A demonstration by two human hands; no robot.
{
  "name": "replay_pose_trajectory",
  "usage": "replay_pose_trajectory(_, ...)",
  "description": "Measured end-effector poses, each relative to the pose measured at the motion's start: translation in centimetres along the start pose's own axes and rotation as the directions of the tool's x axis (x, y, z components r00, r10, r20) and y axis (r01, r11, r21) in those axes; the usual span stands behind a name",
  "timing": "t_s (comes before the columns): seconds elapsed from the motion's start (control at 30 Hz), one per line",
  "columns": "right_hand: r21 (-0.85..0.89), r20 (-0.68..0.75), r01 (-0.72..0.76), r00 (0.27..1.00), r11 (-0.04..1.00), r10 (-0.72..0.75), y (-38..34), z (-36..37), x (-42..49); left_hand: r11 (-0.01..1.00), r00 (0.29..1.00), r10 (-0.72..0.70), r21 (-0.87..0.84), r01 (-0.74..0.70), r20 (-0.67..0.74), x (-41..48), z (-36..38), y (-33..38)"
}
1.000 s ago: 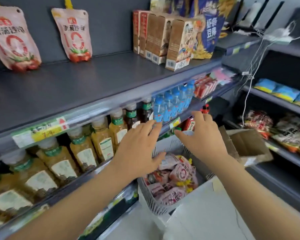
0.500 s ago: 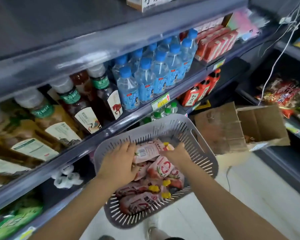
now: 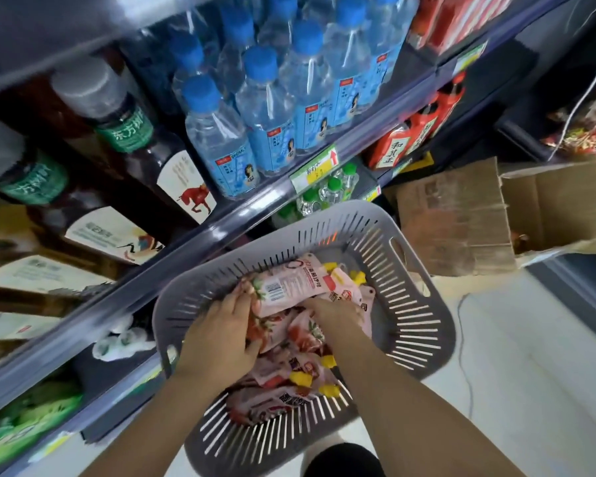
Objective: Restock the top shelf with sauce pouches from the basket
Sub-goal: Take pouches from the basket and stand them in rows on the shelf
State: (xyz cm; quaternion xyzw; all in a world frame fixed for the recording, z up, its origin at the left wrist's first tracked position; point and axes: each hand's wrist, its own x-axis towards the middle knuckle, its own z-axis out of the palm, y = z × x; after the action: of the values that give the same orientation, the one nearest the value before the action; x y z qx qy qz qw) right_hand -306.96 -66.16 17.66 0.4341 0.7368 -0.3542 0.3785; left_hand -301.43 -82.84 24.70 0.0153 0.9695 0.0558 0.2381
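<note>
A sauce pouch (image 3: 291, 285) lay on top of the heap in the grey basket (image 3: 424, 315), its long axis running left to right between both hands. The left hand (image 3: 221, 333) gripped its near-left end; the right hand (image 3: 336, 309) gripped from below. The water bottles (image 3: 272, 108) stood on the shelf above, so the lift looked to go straight up.

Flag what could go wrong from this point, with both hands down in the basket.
1. Both hands, left hand and right hand, gather at one barcode-side pouch atop a loose pile; neighbouring pouches may drag out and fall.
2. The grey basket sits close under the shelf edge, so a rising pouch could snag it or knock the water bottles.
</note>
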Motion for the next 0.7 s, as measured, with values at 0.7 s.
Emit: replay_pose_trajectory(0.7, 0.564, 0.086, -0.033, 0.996, 0.825, -0.019, 1.5, 0.9, 2.8, 0.99, 0.998, 0.054, 0.129, -0.057, 0.032, 8.2, 2.9, 2.9)
